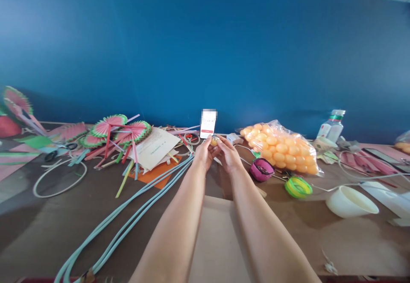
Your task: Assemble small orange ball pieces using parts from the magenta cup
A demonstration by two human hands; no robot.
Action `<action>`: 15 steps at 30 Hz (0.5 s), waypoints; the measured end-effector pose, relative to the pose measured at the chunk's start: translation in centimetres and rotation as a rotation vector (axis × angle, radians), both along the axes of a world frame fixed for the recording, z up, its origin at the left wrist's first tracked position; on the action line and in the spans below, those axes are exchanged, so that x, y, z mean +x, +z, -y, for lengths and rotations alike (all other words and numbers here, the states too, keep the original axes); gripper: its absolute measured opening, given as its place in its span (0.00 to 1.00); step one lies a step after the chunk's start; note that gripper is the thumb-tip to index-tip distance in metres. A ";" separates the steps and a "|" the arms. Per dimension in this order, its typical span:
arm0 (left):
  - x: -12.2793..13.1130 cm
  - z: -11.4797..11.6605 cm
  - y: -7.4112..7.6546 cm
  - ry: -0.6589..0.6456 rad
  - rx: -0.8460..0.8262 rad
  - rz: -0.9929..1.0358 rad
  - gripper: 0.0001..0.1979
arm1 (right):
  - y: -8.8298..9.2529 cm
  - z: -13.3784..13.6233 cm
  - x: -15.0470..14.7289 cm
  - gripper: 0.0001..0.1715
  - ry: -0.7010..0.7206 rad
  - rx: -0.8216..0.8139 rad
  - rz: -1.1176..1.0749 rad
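Note:
Near the centre, my left hand point(204, 154) and my right hand point(228, 154) meet at the fingertips around a small round gold-and-silver object point(214, 140). Its details are too small to make out. Both hands have their fingers closed on it, raised in front of a lit phone point(208, 125) that stands upright near the blue wall. A beige board or sheet point(221, 240) lies beneath my forearms.
Left are paper watermelon fans point(110, 126), papers point(155, 148), a white cable loop point(35, 191) and pale blue tubing point(128, 217). Right are a bag of orange balls point(282, 148), a purple pouch point(262, 170), green coils point(297, 188), a white bowl point(350, 202) and a bottle point(335, 127).

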State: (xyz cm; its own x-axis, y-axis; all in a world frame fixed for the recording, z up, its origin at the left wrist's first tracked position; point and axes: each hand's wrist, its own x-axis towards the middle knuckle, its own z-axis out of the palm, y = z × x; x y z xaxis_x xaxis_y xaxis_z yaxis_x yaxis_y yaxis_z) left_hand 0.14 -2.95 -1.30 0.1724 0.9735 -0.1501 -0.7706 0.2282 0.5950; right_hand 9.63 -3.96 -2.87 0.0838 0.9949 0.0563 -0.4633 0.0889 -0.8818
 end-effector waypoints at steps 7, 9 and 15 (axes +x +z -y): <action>0.0 -0.4 -0.2 -0.013 -0.058 -0.016 0.13 | 0.1 -0.3 -0.1 0.27 -0.208 -0.026 -0.018; 0.0 -0.4 -0.1 -0.001 -0.098 -0.020 0.13 | 0.8 -0.7 -0.1 0.28 -0.459 -0.047 0.007; -0.2 -0.6 -0.1 0.105 -0.225 -0.019 0.10 | 5.5 -1.0 1.4 0.20 -0.601 -0.037 0.481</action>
State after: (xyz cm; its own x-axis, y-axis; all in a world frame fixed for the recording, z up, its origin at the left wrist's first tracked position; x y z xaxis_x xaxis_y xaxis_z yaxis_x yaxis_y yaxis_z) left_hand -0.06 -2.39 -1.41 0.0668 0.9276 -0.3676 -0.7865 0.2757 0.5527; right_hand 11.07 -2.93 2.61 0.5849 0.7883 0.1909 0.0901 0.1708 -0.9812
